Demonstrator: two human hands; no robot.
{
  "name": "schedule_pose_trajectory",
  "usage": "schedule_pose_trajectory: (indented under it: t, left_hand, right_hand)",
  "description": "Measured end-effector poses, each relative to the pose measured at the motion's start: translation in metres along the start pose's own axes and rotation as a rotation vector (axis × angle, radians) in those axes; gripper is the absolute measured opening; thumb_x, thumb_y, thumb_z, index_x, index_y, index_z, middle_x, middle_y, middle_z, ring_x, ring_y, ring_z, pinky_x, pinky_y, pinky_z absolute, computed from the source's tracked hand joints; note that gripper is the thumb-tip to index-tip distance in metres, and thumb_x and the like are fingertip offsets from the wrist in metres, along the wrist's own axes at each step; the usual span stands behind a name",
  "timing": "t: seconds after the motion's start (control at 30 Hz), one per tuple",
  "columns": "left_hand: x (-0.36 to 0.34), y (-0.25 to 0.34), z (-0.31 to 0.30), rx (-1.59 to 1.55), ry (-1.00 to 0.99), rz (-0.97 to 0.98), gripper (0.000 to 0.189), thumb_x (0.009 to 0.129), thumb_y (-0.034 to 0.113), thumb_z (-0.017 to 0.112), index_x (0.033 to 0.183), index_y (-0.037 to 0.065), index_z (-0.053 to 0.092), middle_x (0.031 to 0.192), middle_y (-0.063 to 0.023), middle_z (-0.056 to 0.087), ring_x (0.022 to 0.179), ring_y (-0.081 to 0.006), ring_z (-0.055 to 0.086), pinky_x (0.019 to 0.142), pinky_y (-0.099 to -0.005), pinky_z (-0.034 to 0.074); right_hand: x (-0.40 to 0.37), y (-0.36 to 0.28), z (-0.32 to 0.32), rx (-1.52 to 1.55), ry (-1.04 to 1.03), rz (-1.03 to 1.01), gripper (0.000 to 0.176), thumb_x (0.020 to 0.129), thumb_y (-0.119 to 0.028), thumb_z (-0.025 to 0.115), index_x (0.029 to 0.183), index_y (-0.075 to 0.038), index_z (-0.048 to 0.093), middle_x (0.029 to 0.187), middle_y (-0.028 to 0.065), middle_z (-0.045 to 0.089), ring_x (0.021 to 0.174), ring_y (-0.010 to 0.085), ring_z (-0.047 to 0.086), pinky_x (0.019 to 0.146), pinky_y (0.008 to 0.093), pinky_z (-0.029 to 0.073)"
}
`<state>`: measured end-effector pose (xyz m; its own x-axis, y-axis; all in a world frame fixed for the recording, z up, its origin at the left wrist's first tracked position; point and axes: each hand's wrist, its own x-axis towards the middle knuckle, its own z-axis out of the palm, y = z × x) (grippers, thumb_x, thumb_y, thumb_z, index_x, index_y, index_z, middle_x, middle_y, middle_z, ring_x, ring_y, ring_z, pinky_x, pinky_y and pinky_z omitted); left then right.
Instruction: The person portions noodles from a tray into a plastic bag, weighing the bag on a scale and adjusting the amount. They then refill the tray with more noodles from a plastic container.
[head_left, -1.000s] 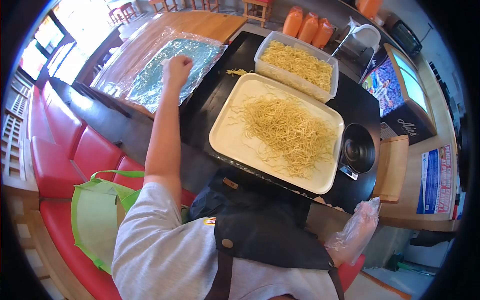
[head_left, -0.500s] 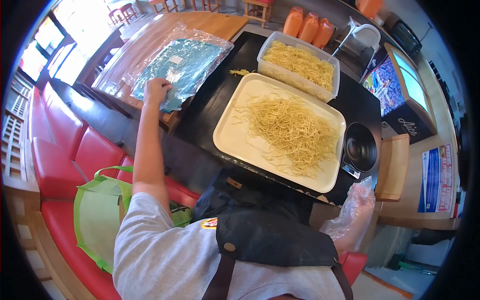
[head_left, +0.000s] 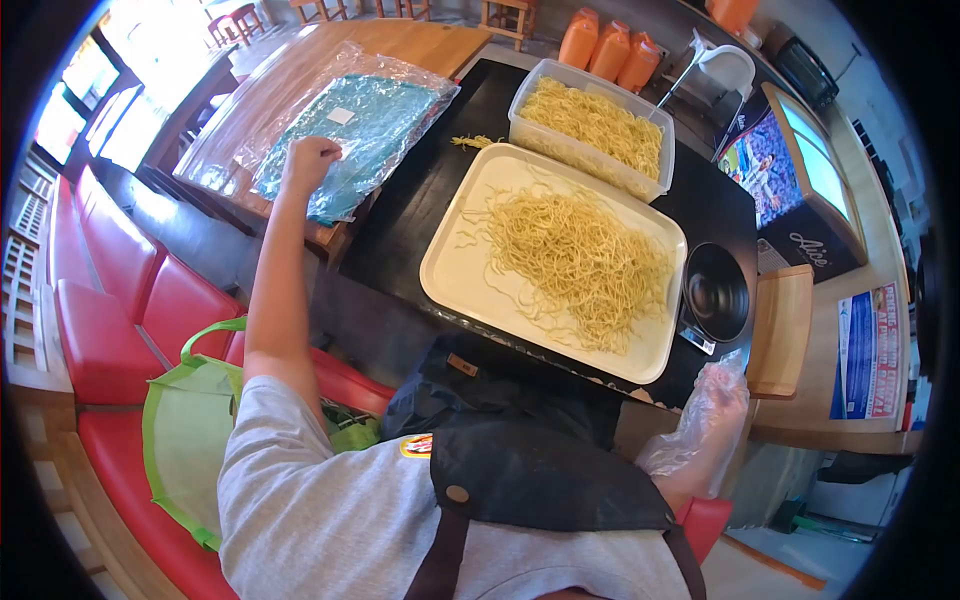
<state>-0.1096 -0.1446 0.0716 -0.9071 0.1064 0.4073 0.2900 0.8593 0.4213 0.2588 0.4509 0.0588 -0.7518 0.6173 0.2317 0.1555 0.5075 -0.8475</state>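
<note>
My left hand is over the clear plastic packaging with teal sheets inside, its fingers pinched together. Whatever they hold, if anything, is too small to make out. A white label shows on the packaging just beyond the fingers. My right hand, covered by a clear plastic bag or glove, hangs by the table's near right corner; its fingers are blurred by the plastic. Between the hands lies a cream tray with a loose heap of yellow noodles.
Behind the tray stands a clear plastic tub full of noodles. A black bowl sits on a scale at the right. Stray noodles lie on the black table. A green bag rests on the red bench.
My left hand has moved a little away from me across the packaging, fingers still pinched. The whole view has shifted slightly. My right hand stays by the table corner.
</note>
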Motion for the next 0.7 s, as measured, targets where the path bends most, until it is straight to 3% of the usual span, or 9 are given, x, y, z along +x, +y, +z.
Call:
schedule_pose_trajectory:
  t: [0.07, 0.13, 0.17, 0.27, 0.33, 0.43, 0.53, 0.7]
  left_hand:
    - [0.0, 0.003, 0.003, 0.031, -0.047, -0.015, 0.011, 0.074, 0.009, 0.068, 0.083, 0.004, 0.07, 0.08, -0.0146, 0.068, 0.075, -0.0273, 0.067, 0.068, -0.0344, 0.051]
    - [-0.001, 0.003, 0.008, 0.152, -0.089, -0.021, 0.008, 0.076, 0.006, 0.064, 0.082, 0.003, 0.067, 0.084, -0.0158, 0.067, 0.08, -0.0305, 0.065, 0.072, -0.0373, 0.05]
    - [-0.001, -0.002, 0.011, 0.156, -0.092, -0.024, 0.008, 0.076, 0.006, 0.064, 0.082, 0.003, 0.067, 0.084, -0.0158, 0.067, 0.08, -0.0305, 0.065, 0.072, -0.0373, 0.05]
    - [-0.001, -0.017, 0.012, 0.222, -0.104, 0.054, 0.011, 0.078, 0.006, 0.061, 0.088, 0.004, 0.065, 0.089, -0.0171, 0.066, 0.085, -0.0316, 0.063, 0.075, -0.0387, 0.048]
    - [0.0, -0.031, 0.006, 0.008, 0.088, -0.047, 0.014, 0.08, 0.008, 0.06, 0.093, 0.004, 0.064, 0.091, -0.018, 0.065, 0.088, -0.0323, 0.062, 0.077, -0.0398, 0.047]
    - [-0.002, -0.04, -0.021, -0.142, -0.03, -0.224, 0.014, 0.077, 0.015, 0.067, 0.087, 0.005, 0.068, 0.082, -0.0133, 0.067, 0.077, -0.0244, 0.065, 0.072, -0.0351, 0.049]
    - [-0.015, -0.028, -0.035, 0.041, -0.178, -0.218, 0.016, 0.072, 0.017, 0.071, 0.084, 0.006, 0.071, 0.077, -0.0118, 0.068, 0.071, -0.0212, 0.065, 0.068, -0.0335, 0.049]
    - [-0.024, -0.033, -0.019, 0.043, -0.157, -0.165, 0.016, 0.07, 0.017, 0.072, 0.082, 0.007, 0.072, 0.075, -0.0125, 0.068, 0.07, -0.0229, 0.065, 0.066, -0.035, 0.049]
  right_hand:
    - [0.002, -0.007, 0.005, 0.119, 0.017, 0.089, 0.017, 0.075, -0.014, 0.076, 0.084, -0.001, 0.07, 0.083, 0.0087, 0.068, 0.076, 0.0171, 0.062, 0.07, 0.0313, 0.049]
    - [0.004, 0.018, 0.003, -0.164, 0.088, 0.106, 0.025, 0.07, -0.019, 0.08, 0.089, -0.005, 0.07, 0.084, 0.0092, 0.068, 0.074, 0.0193, 0.063, 0.07, 0.0331, 0.05]
    - [0.005, 0.029, 0.002, -0.164, 0.083, 0.109, 0.025, 0.07, -0.019, 0.08, 0.089, -0.005, 0.07, 0.084, 0.0092, 0.068, 0.074, 0.0193, 0.063, 0.07, 0.0331, 0.05]
    - [0.008, 0.05, -0.002, -0.145, 0.038, 0.083, 0.019, 0.079, -0.007, 0.069, 0.096, 0.002, 0.065, 0.081, 0.0079, 0.066, 0.071, 0.0159, 0.062, 0.066, 0.0294, 0.05]
    - [0.01, 0.058, -0.006, -0.11, 0.025, 0.098, 0.028, 0.07, -0.021, 0.08, 0.092, -0.007, 0.07, 0.087, 0.0096, 0.067, 0.077, 0.0196, 0.063, 0.071, 0.034, 0.05]
    - [0.013, 0.086, -0.017, -0.078, -0.003, 0.032, 0.027, 0.071, -0.017, 0.079, 0.093, -0.005, 0.07, 0.088, 0.0097, 0.066, 0.079, 0.0192, 0.062, 0.072, 0.0339, 0.05]
    - [0.01, 0.065, -0.013, -0.055, 0.004, 0.063, 0.026, 0.071, -0.015, 0.079, 0.094, -0.005, 0.07, 0.088, 0.0096, 0.066, 0.08, 0.0192, 0.062, 0.073, 0.0334, 0.049]
    - [-0.002, -0.003, 0.013, 0.156, 0.035, 0.193, 0.025, 0.072, -0.012, 0.077, 0.095, -0.003, 0.069, 0.088, 0.0094, 0.065, 0.081, 0.0192, 0.062, 0.073, 0.0327, 0.049]
